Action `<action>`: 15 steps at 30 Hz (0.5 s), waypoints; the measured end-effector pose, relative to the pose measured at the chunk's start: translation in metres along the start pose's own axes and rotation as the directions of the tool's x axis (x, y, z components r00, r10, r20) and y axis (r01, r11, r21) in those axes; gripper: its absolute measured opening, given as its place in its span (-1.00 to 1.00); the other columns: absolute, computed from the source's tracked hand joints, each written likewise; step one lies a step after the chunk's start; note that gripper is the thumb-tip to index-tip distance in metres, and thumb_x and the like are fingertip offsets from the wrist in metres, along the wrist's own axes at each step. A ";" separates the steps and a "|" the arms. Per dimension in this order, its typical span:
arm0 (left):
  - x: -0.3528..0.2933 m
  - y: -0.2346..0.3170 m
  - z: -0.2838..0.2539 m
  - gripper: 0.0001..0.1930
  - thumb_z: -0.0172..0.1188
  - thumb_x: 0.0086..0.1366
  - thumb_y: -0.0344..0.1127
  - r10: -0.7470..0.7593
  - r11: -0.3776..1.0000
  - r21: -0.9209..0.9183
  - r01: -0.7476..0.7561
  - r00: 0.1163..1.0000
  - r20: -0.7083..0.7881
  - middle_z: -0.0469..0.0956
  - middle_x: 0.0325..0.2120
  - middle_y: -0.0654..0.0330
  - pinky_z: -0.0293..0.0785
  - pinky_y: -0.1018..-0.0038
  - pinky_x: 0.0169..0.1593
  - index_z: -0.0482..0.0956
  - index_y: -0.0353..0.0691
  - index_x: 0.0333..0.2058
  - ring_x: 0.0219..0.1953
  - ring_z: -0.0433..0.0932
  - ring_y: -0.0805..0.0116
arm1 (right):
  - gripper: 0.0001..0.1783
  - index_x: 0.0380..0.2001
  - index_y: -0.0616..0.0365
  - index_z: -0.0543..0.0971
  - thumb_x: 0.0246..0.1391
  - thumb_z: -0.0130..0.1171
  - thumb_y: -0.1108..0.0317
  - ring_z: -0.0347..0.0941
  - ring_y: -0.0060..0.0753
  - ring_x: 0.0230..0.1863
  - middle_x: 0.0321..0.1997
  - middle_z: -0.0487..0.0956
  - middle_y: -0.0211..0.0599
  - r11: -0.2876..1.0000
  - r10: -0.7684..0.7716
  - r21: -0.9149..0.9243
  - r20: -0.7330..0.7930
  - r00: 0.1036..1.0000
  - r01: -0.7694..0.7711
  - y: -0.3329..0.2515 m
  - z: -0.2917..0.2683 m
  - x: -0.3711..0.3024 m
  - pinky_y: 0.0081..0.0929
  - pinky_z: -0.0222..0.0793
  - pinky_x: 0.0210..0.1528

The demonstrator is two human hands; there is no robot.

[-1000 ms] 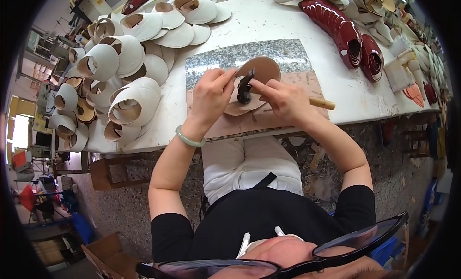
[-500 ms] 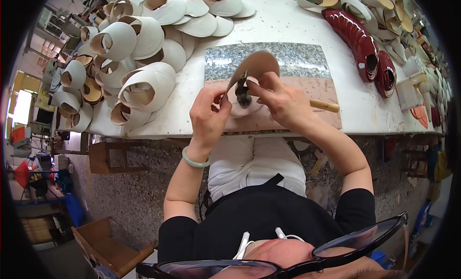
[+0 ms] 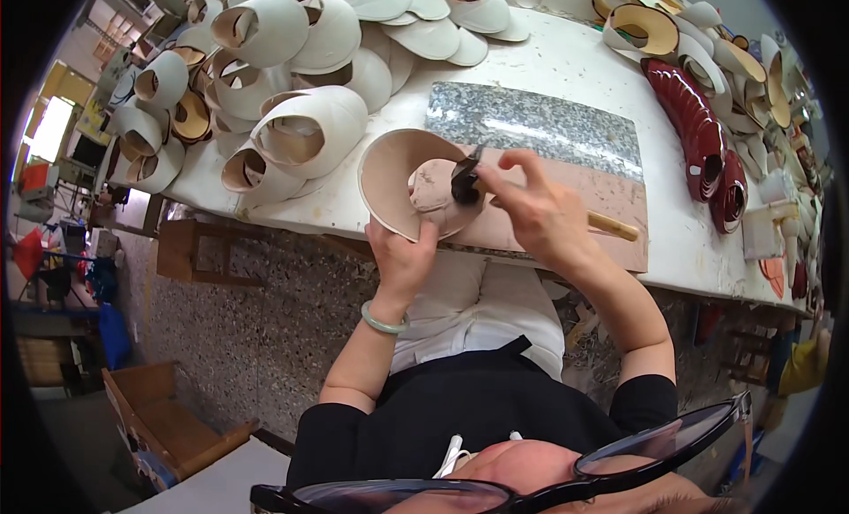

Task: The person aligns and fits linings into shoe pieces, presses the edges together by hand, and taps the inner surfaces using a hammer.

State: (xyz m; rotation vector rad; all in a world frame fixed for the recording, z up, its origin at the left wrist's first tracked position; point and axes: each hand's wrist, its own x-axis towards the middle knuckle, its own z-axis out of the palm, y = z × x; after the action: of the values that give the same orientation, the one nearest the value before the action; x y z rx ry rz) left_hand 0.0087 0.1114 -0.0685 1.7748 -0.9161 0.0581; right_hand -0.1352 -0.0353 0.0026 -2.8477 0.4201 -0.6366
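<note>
Hammer [image 3: 466, 180] in right hand [image 3: 546, 220], curved beige piece [image 3: 386, 174] in left hand [image 3: 403, 259]

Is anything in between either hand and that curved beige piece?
Nothing visible for the left hand: it grips the curved beige piece by its near edge. On the other side, a dark-headed tool comes between the right hand and the piece.

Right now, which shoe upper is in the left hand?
The upper at the left edge of the pink board, gripped by the left hand; other uppers lie piled on the table.
</note>
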 end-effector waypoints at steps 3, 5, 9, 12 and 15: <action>-0.003 -0.002 -0.002 -0.66 0.19 0.05 -0.40 0.091 0.988 0.127 -0.088 0.996 -0.023 0.57 -0.22 0.06 0.36 0.25 -0.03 0.53 -0.34 -0.15 -0.15 0.51 0.11 | -0.48 0.09 -0.21 0.44 0.02 0.13 0.44 0.55 -0.21 -0.46 -0.03 0.39 -0.32 0.994 -0.006 0.111 -0.105 0.994 0.018 -0.006 -0.003 0.000 -0.26 0.49 -0.45; -0.005 -0.003 -0.010 -0.69 0.20 0.11 -0.37 -0.163 0.968 -0.198 0.154 0.986 -0.029 0.57 -0.24 0.10 0.39 0.33 -0.07 0.52 -0.36 -0.15 -0.19 0.52 0.23 | -0.49 0.08 -0.20 0.46 0.01 0.15 0.44 0.55 -0.22 -0.46 -0.03 0.39 -0.32 0.998 -0.001 0.069 -0.016 1.000 0.002 -0.003 0.010 -0.004 -0.28 0.48 -0.47; 0.003 -0.011 -0.029 -0.73 0.19 0.25 -0.39 -0.345 0.825 -0.479 0.300 0.938 -0.006 0.59 -0.30 0.16 0.44 0.53 -0.12 0.51 -0.44 -0.14 -0.23 0.53 0.47 | -0.48 0.08 -0.17 0.47 -0.01 0.14 0.46 0.55 -0.23 -0.46 -0.02 0.40 -0.35 1.000 0.017 0.018 0.049 0.999 -0.018 -0.009 -0.004 0.003 -0.29 0.47 -0.49; -0.012 -0.019 -0.028 -0.60 0.22 0.22 -0.38 -0.281 0.906 -0.326 0.269 0.960 0.011 0.57 -0.21 0.02 0.44 0.44 -0.03 0.41 -0.47 -0.01 -0.14 0.55 0.32 | -0.44 0.09 -0.17 0.47 -0.03 0.12 0.50 0.55 -0.22 -0.45 -0.06 0.41 -0.37 0.994 -0.017 0.107 -0.087 0.996 0.027 -0.009 0.008 -0.001 -0.28 0.48 -0.48; -0.021 -0.018 -0.028 -0.30 0.27 0.17 -0.33 -0.225 0.964 -0.169 0.206 0.969 -0.103 0.43 -0.01 -0.13 0.41 0.30 0.06 0.10 -0.44 0.19 0.00 0.49 0.15 | -0.46 0.07 -0.17 0.48 -0.04 0.15 0.48 0.55 -0.28 -0.44 -0.11 0.43 -0.40 0.997 -0.062 0.056 0.041 0.997 0.060 -0.013 0.016 0.003 -0.32 0.47 -0.50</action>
State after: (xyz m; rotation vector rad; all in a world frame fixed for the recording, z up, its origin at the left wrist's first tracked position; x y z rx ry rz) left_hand 0.0153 0.1481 -0.0808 1.6943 -0.6193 -0.0455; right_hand -0.1221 -0.0223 -0.0072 -2.8262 0.3050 -0.5872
